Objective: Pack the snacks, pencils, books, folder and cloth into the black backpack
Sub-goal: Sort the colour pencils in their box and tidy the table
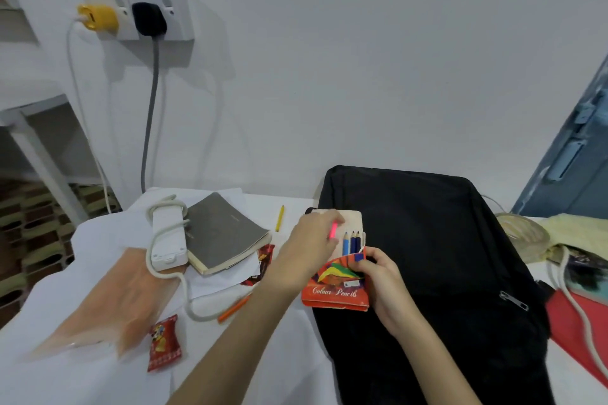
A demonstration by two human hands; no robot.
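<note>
The black backpack [437, 260] lies flat on the white-covered table, its zipper shut. Over its left edge my right hand [383, 279] holds a red "Colour Pencils" box [332, 289] with its flap open and blue pencils standing in it. My left hand [311, 243] pinches a pink pencil [333, 231] at the box mouth. A yellow pencil [280, 218] and an orange pencil [234, 308] lie loose on the table. A grey book [223, 233] rests left of them, with a red snack pack [265, 260] partly under it. Another red snack [164, 343] lies by a translucent orange folder [108, 302].
A white power strip [167, 237] with its coiled cord lies on the book's left edge. A wall socket [138, 11] holds a yellow and a black plug. At the right are a glass bowl [523, 235], a yellow cloth [579, 230] and a red item [575, 329].
</note>
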